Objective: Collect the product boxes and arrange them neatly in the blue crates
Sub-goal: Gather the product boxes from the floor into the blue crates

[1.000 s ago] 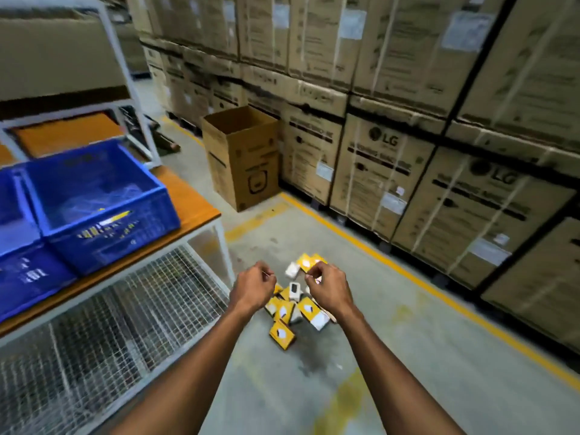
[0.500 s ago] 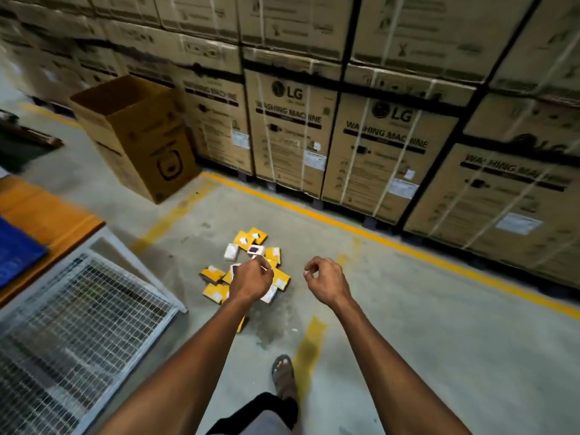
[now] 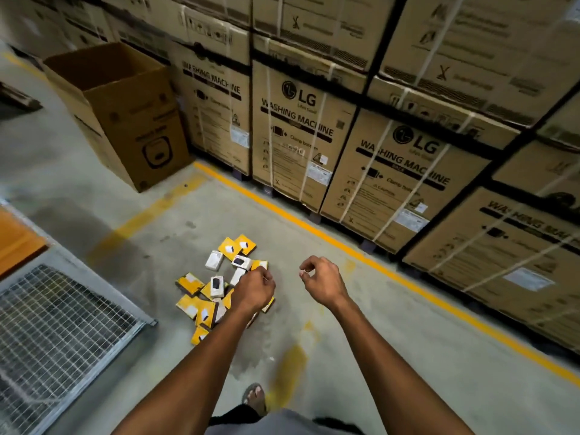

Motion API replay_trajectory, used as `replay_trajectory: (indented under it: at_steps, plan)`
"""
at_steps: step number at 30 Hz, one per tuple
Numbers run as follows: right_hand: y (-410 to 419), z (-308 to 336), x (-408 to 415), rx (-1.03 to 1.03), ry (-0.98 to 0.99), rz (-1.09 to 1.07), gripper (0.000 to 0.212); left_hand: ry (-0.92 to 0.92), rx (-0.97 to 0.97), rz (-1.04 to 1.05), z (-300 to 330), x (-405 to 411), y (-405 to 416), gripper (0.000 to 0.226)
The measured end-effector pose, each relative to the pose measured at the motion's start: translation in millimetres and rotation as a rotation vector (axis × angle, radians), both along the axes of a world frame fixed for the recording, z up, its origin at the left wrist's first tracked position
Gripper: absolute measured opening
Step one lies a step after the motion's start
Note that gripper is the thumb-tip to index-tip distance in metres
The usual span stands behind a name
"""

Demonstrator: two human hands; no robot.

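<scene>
Several small yellow and white product boxes (image 3: 216, 285) lie in a loose heap on the concrete floor. My left hand (image 3: 254, 288) hangs over the right side of the heap with its fingers curled into a fist, and it covers a few boxes. I see nothing held in it. My right hand (image 3: 321, 279) hovers to the right of the heap, above bare floor, fingers loosely curled and empty. No blue crate is in view.
An open brown carton (image 3: 125, 120) stands on the floor at the back left. Stacked washing machine cartons (image 3: 301, 127) wall off the back and right behind a yellow floor line (image 3: 314, 230). The orange table edge (image 3: 18, 243) and its wire mesh shelf (image 3: 62, 334) are at the left. My sandalled foot (image 3: 254, 397) is below.
The view has swung right and down, away from the table, so the blue crates have left the frame. My hands have spread apart, and the box heap looks nearer.
</scene>
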State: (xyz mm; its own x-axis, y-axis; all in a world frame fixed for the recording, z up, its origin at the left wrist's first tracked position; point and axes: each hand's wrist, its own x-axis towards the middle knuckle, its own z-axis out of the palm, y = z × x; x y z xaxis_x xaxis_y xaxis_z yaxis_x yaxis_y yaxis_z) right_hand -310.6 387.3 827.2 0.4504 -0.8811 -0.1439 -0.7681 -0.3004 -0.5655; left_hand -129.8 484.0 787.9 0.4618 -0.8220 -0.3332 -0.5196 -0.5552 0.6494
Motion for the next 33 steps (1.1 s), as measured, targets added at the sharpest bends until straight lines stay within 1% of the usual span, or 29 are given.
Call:
replay_trajectory:
  at_steps: [4,9,12,15,17,20,21,24,26,30,33]
  plan:
    - [-36.9,-11.3,25.8,0.029,0.009,0.059,0.011,0.038,0.039,0.06,-7.4,22.2,-18.3,0.011]
    - [-94.0,-26.3,64.8,0.077,0.025,0.174,0.012,0.064,0.048,0.152,-12.5,49.3,-49.9,0.01]
    - [-135.8,-36.7,89.6,0.082,0.026,0.28,0.013,0.043,0.039,0.272,-15.8,63.0,-75.2,0.006]
    - [-180.1,-43.2,113.2,0.081,0.013,0.383,0.013,0.052,0.053,0.365,-16.7,70.9,-103.0,0.012]
    - [-216.0,-47.7,124.9,0.065,0.005,0.458,0.014,0.057,0.06,0.445,-24.1,72.2,-126.7,0.011]
    - [-264.6,-52.5,136.5,0.056,-0.002,0.556,0.016,0.071,0.071,0.573,-60.7,74.9,-157.4,0.013]
    - [-278.3,-51.5,139.1,0.062,0.0,0.591,0.016,0.06,0.075,0.613,-62.5,70.9,-167.9,0.013]
    - [-317.1,-47.9,152.1,0.077,0.005,0.716,0.018,0.07,0.031,0.698,-29.1,56.9,-202.0,0.003]
    - [-342.3,-45.0,161.4,0.072,0.039,0.805,0.02,0.074,-0.013,0.785,-12.5,49.9,-225.0,0.004]
    - [-371.8,-43.7,174.8,0.085,0.035,0.883,0.016,0.031,0.001,0.88,-3.7,36.4,-245.4,0.011]
    - [-377.0,-45.0,184.7,0.096,0.002,0.921,0.015,-0.003,0.017,0.91,-5.2,34.8,-248.2,0.01]
